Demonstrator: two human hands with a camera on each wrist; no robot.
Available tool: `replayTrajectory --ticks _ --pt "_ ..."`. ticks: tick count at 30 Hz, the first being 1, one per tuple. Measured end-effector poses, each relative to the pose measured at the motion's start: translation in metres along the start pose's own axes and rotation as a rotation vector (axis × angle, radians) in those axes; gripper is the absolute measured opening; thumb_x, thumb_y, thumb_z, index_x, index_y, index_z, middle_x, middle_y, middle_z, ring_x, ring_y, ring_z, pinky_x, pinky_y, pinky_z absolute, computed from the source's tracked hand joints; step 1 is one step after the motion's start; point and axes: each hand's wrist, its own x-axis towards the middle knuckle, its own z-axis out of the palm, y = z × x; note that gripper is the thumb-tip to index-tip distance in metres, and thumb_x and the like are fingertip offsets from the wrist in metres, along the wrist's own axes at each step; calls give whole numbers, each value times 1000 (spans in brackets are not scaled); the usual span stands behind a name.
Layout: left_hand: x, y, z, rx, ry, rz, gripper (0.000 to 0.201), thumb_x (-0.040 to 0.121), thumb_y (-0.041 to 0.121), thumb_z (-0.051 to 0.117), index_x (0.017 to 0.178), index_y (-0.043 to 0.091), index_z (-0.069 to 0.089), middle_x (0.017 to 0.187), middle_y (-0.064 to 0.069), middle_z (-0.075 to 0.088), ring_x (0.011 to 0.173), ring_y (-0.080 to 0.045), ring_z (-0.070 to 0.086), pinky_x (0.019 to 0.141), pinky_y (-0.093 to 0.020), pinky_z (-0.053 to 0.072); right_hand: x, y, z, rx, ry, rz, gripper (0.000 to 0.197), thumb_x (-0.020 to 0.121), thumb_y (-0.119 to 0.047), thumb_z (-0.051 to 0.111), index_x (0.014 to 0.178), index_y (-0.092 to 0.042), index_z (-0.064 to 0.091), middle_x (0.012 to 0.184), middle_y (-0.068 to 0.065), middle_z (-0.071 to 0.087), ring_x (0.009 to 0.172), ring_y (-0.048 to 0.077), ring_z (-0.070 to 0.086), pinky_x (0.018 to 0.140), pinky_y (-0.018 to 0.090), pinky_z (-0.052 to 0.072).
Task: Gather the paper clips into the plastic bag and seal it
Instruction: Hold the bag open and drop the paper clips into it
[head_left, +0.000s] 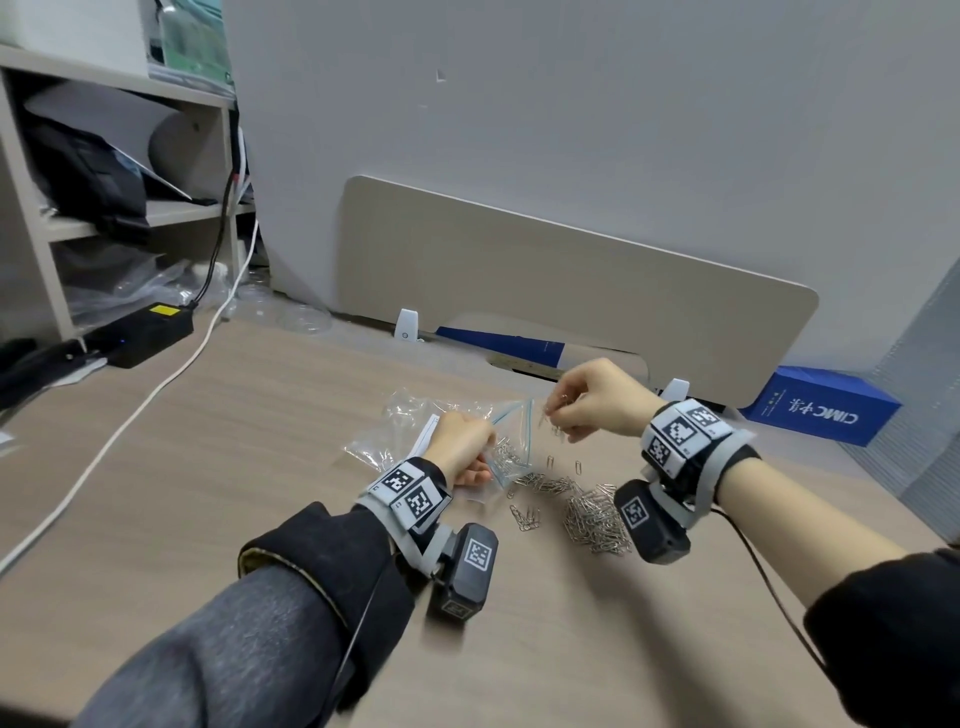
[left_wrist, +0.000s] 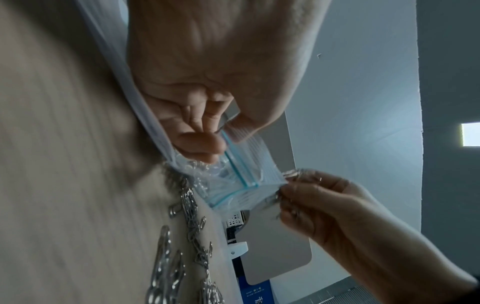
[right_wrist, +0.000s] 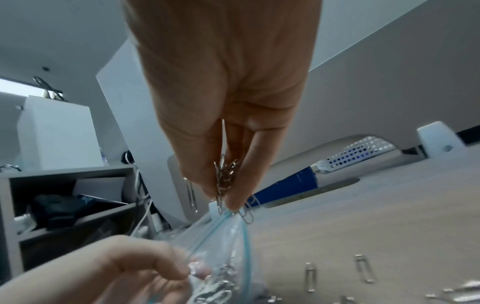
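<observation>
Right hand (head_left: 597, 400) has a tight grip on a small bunch of paper clips (right_wrist: 225, 176), pinched between thumb and fingertips (right_wrist: 235, 197), with a few clips dangling loose below. It hangs right over the mouth of the plastic bag (head_left: 511, 441), the lowest clips just touching the blue zip strip (right_wrist: 223, 226) in the right wrist view.

Left hand (head_left: 460, 444) grips the bag by its near edge, fingers curled around the plastic, holding the mouth up and open so it's tilted toward the other hand. You can already see a bunch of clips inside the bag through the clear plastic.

Outward from there: the rest of the clips sit on the desk (head_left: 208, 493), a big loose pile (head_left: 595, 517) just in front of the right wrist, a smaller clump (head_left: 524, 518) closer to the middle, and a couple of strays (head_left: 563, 462) between the pile and the bag. Some other crumpled clear plastic (head_left: 395, 431) lies behind the left hand. Farther back there's a beige divider panel (head_left: 571, 280), a blue box (head_left: 821, 413) off to the right, and a black power brick (head_left: 143, 332) with a white cable (head_left: 130, 415) at the left by the shelves.
</observation>
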Motion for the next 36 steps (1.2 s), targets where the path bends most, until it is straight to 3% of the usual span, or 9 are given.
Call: replayTrajectory --ticks 4,7,12,16,19,22,24,29,36 --pt "-1 1 0 6 -28 -15 5 84 3 52 85 3 57 60 -10 48 36 -16 45 33 -16 39 12 -19 20 -18 -48 -48 4 83 0 70 87 -1 70 77 10 70 61 15 69 63 29 61" --pt "-1 1 -1 -6 -32 -22 7 83 2 52 86 2 59 60 -11 49 34 -15 45 35 -18 42 15 -19 36 -122 -111 -48 8 83 -1 69 89 -7 71 84 6 69 71 17 69 66 31 62" --pt "-1 1 -1 -30 -43 -50 17 79 -3 47 90 -1 59 62 -12 48 37 -17 45 41 -25 50 7 -12 28 -138 -63 -21 10 87 -3 62 88 -8 70 84 8 70 74 16 68 63 30 62" --pt "2 0 -1 -41 -25 -36 18 80 -5 45 93 -3 59 69 -12 49 38 -17 44 34 -18 41 0 1 18 -138 95 164 14 92 -10 55 97 -2 65 86 15 69 67 21 68 59 33 61" --pt "5 1 -3 -106 2 -44 25 78 -8 41 96 -6 59 71 -14 48 40 -18 43 36 -19 41 -5 8 24 -89 -34 354 26 95 -24 56 109 -1 58 90 14 69 64 23 66 55 32 59" --pt "6 2 -6 -159 12 -57 23 78 -7 41 92 -2 59 75 -17 52 46 -20 44 38 -19 42 -6 5 34 -31 -166 433 30 95 -27 56 99 2 65 82 13 73 56 19 66 53 27 57" --pt "5 3 -7 -175 37 -56 21 76 -6 42 86 0 59 73 -17 53 46 -20 45 39 -20 42 -3 -2 35 -24 -168 409 25 94 -20 55 90 0 70 75 11 72 53 16 63 52 24 54" --pt "11 0 -9 -95 167 119 7 78 1 50 82 6 53 60 -7 49 38 -17 45 36 -18 32 8 -18 33 -11 63 267 24 88 -14 50 70 -7 65 59 4 58 48 16 52 47 23 44" --pt "15 3 -17 -170 318 284 19 67 -3 55 76 14 57 78 -10 64 57 -21 49 51 -26 37 8 -17 37 -146 80 196 27 87 -16 48 66 -8 62 56 4 55 46 19 52 46 23 43"
